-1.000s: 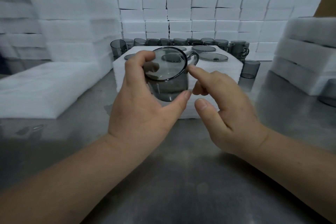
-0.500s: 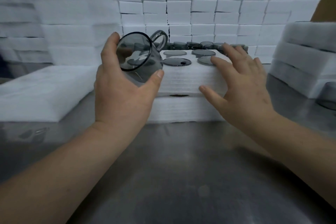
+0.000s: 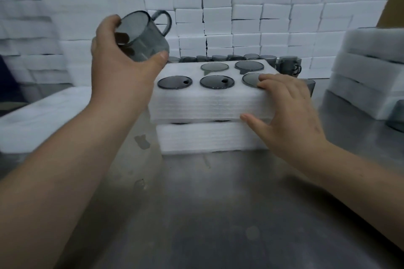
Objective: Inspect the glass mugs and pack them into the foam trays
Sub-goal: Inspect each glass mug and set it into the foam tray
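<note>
Steel table [image 3: 218, 214], 2 foam trays [image 3: 207, 105], 5 packed mugs [image 3: 217, 82], 1 held mug [image 3: 142, 37]

Dim, even light; motion blur at left; wide-angle bending at the edges

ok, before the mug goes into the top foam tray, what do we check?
1. Grip: left hand holds the mug round its body. ok.
2. Tray steadied: right hand rests on the front right corner of the top tray. ok.
3. Free slot: the five visible slots look filled, and the back-left corner is hidden behind the left hand. cannot tell.
4. Mug pose: tilted, off to the tray's left, not over a slot. not ok.
5. Right fingers clear of slots: they overlap the front-right slot. not ok.
</note>
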`<state>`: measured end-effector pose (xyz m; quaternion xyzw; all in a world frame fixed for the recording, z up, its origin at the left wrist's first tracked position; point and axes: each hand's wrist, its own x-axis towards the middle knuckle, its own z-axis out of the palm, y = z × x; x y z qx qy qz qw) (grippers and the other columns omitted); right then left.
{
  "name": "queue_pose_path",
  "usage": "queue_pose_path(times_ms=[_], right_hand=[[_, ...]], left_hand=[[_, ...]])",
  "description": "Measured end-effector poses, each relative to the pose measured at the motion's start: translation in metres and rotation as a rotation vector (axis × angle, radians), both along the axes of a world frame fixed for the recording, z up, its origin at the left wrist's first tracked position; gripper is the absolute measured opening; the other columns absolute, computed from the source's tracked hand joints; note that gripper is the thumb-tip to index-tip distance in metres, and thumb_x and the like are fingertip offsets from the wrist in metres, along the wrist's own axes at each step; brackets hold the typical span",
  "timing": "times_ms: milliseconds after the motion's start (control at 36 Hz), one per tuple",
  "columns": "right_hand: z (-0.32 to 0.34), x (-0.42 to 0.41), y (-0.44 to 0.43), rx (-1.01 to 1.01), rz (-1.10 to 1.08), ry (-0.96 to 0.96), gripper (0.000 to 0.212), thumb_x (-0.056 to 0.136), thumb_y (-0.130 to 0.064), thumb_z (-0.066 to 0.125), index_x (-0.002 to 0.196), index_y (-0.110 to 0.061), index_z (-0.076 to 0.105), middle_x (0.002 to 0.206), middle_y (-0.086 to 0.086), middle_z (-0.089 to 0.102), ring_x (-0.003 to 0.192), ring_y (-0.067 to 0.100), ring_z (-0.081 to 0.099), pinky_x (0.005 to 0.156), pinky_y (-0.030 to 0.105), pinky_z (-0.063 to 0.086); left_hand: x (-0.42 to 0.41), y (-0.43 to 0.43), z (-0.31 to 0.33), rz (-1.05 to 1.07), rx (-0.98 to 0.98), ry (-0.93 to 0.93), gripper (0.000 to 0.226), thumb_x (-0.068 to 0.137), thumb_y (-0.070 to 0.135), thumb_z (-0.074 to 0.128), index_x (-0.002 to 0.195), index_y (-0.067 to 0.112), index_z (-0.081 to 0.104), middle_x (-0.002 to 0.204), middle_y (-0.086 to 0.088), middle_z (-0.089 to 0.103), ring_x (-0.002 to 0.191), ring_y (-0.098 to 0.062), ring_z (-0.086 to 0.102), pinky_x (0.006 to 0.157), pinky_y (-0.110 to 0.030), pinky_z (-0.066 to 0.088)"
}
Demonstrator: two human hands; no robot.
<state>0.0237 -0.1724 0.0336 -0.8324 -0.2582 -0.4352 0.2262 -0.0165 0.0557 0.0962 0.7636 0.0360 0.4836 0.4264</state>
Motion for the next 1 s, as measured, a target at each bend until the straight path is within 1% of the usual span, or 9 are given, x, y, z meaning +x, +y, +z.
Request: queue_pose_path(times_ms=[167,250,306,417,472,584,695,834,1000], right_hand=[[-0.002,0.001,0.000,0.008,0.024,-0.011,0.055,0.070,-0.022,0.080,0.114,0.001,0.057,0.122,0.013,0.057,0.119,0.027,0.039,0.106,0.033,0.026],[-0.002,0.002,-0.001,0.001,0.028,-0.012,0.056,0.070,-0.023,0.080,0.115,0.000,0.057,0.122,0.013,0.058,0.118,0.022,0.036,0.106,0.033,0.025],[-0.002,0.003,-0.001,-0.002,0.023,-0.013,0.056,0.070,-0.024,0.080,0.115,0.000,0.057,0.121,0.012,0.058,0.119,0.027,0.040,0.106,0.033,0.026],[-0.002,0.004,-0.001,-0.006,0.028,-0.021,0.055,0.070,-0.027,0.077,0.115,-0.001,0.057,0.120,0.012,0.058,0.117,0.022,0.037,0.105,0.032,0.024],[-0.001,0.004,-0.001,-0.011,0.030,-0.022,0.055,0.071,-0.027,0.076,0.115,-0.001,0.057,0.119,0.012,0.058,0.116,0.020,0.034,0.104,0.032,0.025],[-0.001,0.004,-0.001,-0.009,0.038,-0.020,0.055,0.071,-0.028,0.075,0.115,-0.001,0.057,0.118,0.012,0.058,0.115,0.019,0.034,0.104,0.034,0.025],[-0.001,0.003,-0.001,0.006,0.045,-0.015,0.054,0.071,-0.032,0.069,0.114,-0.003,0.057,0.118,0.011,0.058,0.115,0.019,0.034,0.104,0.030,0.024],[-0.001,0.003,0.000,0.001,0.037,-0.013,0.054,0.071,-0.034,0.066,0.114,-0.003,0.057,0.117,0.011,0.059,0.115,0.019,0.034,0.103,0.030,0.024],[0.000,0.003,0.000,0.006,0.034,-0.006,0.054,0.071,-0.035,0.066,0.114,-0.005,0.057,0.117,0.010,0.058,0.115,0.018,0.033,0.103,0.027,0.022]], left_hand=[[0.028,0.006,0.025,-0.056,0.070,0.184,0.072,0.073,0.028,0.075,0.134,0.022,0.038,0.116,0.012,0.043,0.098,-0.007,0.048,0.065,-0.009,0.033],[0.042,0.006,0.036,-0.076,0.150,0.295,0.085,0.073,0.030,0.075,0.142,0.024,0.026,0.121,0.007,0.044,0.102,-0.013,0.049,0.074,-0.020,0.038],[0.049,0.005,0.044,-0.069,0.229,0.381,0.092,0.074,0.029,0.073,0.146,0.027,0.017,0.124,0.001,0.045,0.098,-0.020,0.052,0.070,-0.026,0.041],[0.063,0.000,0.056,-0.064,0.331,0.504,0.078,0.075,0.026,0.068,0.142,0.026,0.028,0.115,0.001,0.046,0.075,-0.011,0.051,0.053,-0.022,0.038],[0.069,-0.001,0.061,-0.082,0.381,0.570,0.065,0.076,0.022,0.068,0.134,0.026,0.040,0.113,0.003,0.049,0.073,-0.011,0.053,0.054,-0.024,0.042],[0.080,0.004,0.066,-0.146,0.543,0.666,0.063,0.073,0.016,0.076,0.125,0.030,0.044,0.122,0.009,0.047,0.098,-0.025,0.059,0.067,-0.033,0.049],[0.088,0.009,0.072,-0.133,0.668,0.784,0.062,0.071,0.023,0.079,0.118,0.046,0.045,0.112,-0.008,0.059,0.075,-0.028,0.052,0.061,-0.034,0.042],[0.090,0.009,0.079,-0.078,0.877,0.864,0.072,0.075,0.023,0.076,0.132,0.047,0.039,0.129,0.003,0.046,0.103,-0.027,0.056,0.069,-0.034,0.048],[0.092,0.008,0.080,-0.047,0.922,0.869,0.076,0.078,0.024,0.073,0.140,0.042,0.032,0.133,0.006,0.047,0.077,-0.009,0.050,0.058,-0.024,0.036]])
